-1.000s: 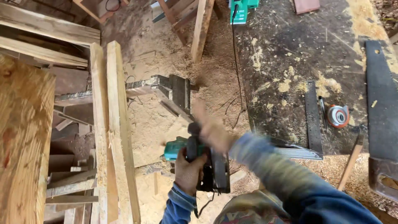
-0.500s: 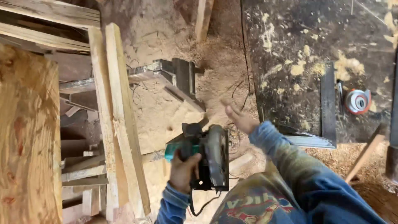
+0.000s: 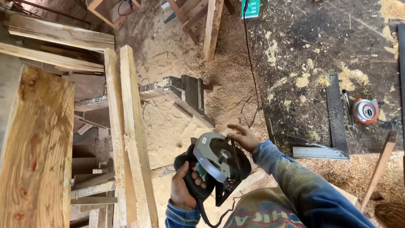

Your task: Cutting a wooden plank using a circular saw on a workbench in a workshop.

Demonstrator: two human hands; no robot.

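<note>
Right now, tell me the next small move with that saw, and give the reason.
Probably take the right hand off the blade side and onto a handle. The left hand alone grips the circular saw by its rear handle, tilted in the air with the blade guard up, while the right fingers rest at the guard's edge. The two planks lie just left.

Grey-guarded black and teal circular saw (image 3: 213, 162), orange tape measure (image 3: 365, 110), pale yellow sawdust (image 3: 177, 126), blue sleeve (image 3: 303, 185).
</note>
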